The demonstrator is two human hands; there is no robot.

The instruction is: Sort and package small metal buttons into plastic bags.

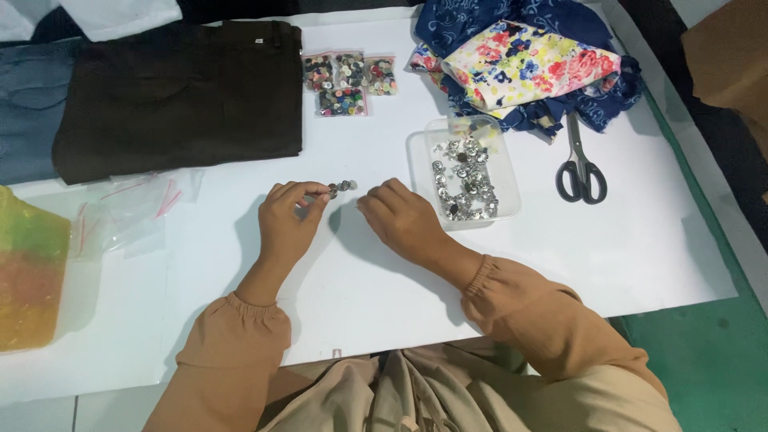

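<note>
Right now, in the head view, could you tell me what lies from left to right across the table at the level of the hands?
Clear plastic bags → left hand, holding small metal buttons → right hand → clear tray of metal buttons → scissors.

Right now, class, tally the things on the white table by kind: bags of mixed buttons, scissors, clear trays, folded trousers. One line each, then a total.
Bags of mixed buttons: 4
Scissors: 1
Clear trays of metal buttons: 1
Folded trousers: 2, one dark brown, one grey-blue
Total: 8
</note>
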